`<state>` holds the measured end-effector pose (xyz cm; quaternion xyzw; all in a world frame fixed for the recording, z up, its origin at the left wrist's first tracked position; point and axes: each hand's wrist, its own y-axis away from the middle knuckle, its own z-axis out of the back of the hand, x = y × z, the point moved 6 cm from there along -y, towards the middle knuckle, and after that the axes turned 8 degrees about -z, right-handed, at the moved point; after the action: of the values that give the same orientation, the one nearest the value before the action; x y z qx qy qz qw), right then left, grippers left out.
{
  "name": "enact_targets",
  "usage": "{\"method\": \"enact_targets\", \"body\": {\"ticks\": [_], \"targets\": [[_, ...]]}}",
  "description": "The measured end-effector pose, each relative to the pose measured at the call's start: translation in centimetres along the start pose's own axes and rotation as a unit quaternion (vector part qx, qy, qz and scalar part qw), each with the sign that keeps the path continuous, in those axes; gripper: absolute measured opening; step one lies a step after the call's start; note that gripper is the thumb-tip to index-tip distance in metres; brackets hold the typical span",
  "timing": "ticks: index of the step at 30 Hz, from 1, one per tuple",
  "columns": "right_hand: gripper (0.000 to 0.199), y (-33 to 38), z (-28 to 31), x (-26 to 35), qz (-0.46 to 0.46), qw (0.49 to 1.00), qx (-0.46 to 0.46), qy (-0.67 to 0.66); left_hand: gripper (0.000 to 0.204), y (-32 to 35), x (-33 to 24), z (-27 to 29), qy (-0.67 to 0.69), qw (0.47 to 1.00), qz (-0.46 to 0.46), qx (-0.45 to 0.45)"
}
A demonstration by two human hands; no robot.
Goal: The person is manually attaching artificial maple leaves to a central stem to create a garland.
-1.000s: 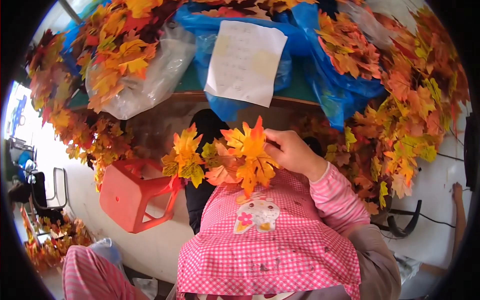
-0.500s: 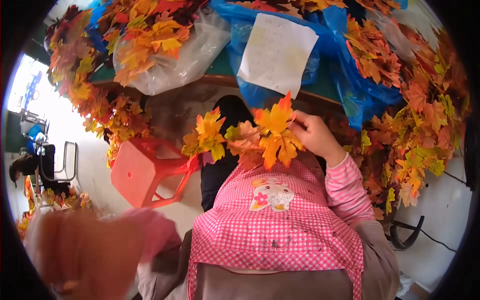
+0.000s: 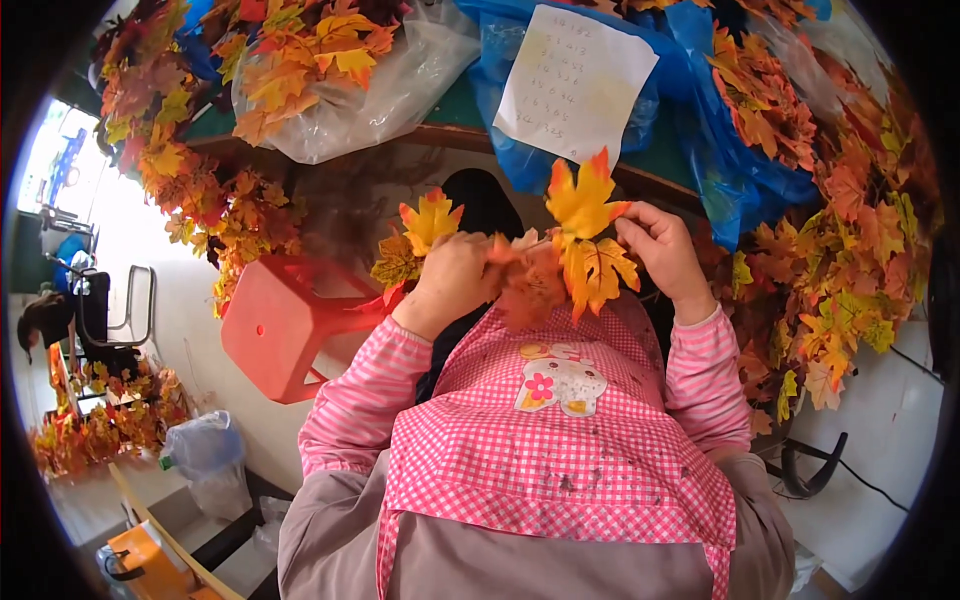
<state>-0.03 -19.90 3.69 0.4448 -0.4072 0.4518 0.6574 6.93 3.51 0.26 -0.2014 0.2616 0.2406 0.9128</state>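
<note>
Both hands meet just above the lap, over a pink-and-white checked apron (image 3: 560,470) with a small cartoon patch. The left hand (image 3: 452,280) is curled closed around the stem end of a spray of artificial maple leaves in orange and yellow fabric (image 3: 560,250); its grip is narrow, and a yellow-orange leaf with a greener one beside it stands up past the knuckles on the left. The right hand (image 3: 665,250) pinches the same spray from the other side, thumb and fingers tight on the stem just beneath a tall yellow leaf that points upward. Between the two hands hang duller peach and orange leaves, touching the top of the apron. Both forearms wear pink striped sleeves.

Beyond the hands runs the edge of a green-topped desk (image 3: 450,115). On it lie a clear plastic bag stuffed with orange leaves (image 3: 350,80), a crumpled blue plastic bag (image 3: 740,170) and a white sheet of paper with handwriting (image 3: 575,80) resting on the blue bag. More leaf garlands are heaped to the right (image 3: 840,240) and hang at the left of the desk. A red plastic stool (image 3: 290,325) lies tipped on its side on the pale floor, near the left elbow.
</note>
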Motion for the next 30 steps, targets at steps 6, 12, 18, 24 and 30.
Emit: {"method": "enact_targets", "body": {"ticks": [6, 12, 18, 24, 30], "targets": [[0.015, -0.1, 0.2, -0.2, 0.002, 0.998, -0.002, 0.060, 0.021, 1.1, -0.7, 3.7, 0.075, 0.988, -0.006, -0.134], [0.019, -0.6, -1.2, -0.5, -0.030, 0.999, 0.038, -0.008, 0.029, 2.8, -0.8, 4.9, 0.112, 0.979, -0.077, -0.153], [0.018, -1.6, -1.6, -0.4, -0.061, 0.996, 0.046, -0.041, 0.032, 2.9, -1.1, 6.2, -0.022, 0.965, -0.174, -0.192], [0.015, 0.2, 0.2, 3.1, 0.067, 0.994, 0.029, 0.079, 0.028, -0.2, -1.8, 4.6, 0.043, 0.991, -0.124, -0.031], [0.021, 1.6, -2.5, 1.9, 0.088, 0.974, 0.145, 0.149, 0.027, 0.8, 0.6, 5.0, 0.121, 0.990, 0.058, 0.040]]}}
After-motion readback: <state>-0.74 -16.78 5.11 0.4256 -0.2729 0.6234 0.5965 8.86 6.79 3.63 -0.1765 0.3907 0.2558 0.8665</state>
